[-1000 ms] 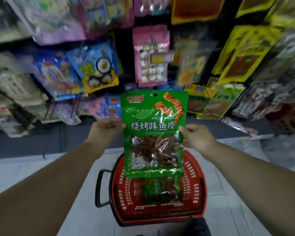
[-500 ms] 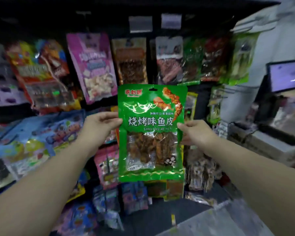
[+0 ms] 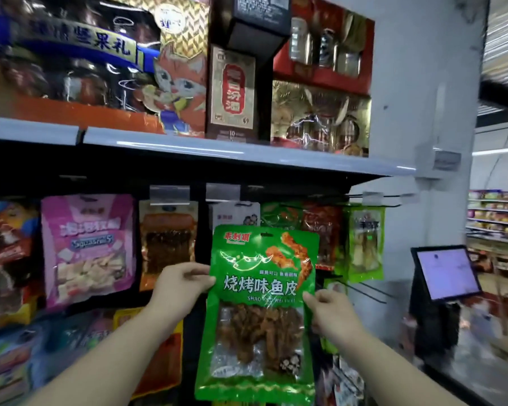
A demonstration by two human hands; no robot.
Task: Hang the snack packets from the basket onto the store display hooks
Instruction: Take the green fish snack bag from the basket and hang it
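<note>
Shop hook wall (image 3: 373,200) under shelf (image 3: 247,155). Both hands, left (image 3: 179,288), right (image 3: 332,312), pinch green packet (image 3: 261,315) by side edges, upright, so hang hole stays clear.

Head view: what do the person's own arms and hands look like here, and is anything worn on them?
Two bare forearms enter from the bottom corners. No sleeves show on either arm as far as the frame reaches. The left hand and the right hand wear no gloves. No watch, bracelet or ring is visible, and no markings show on either wrist.
</note>
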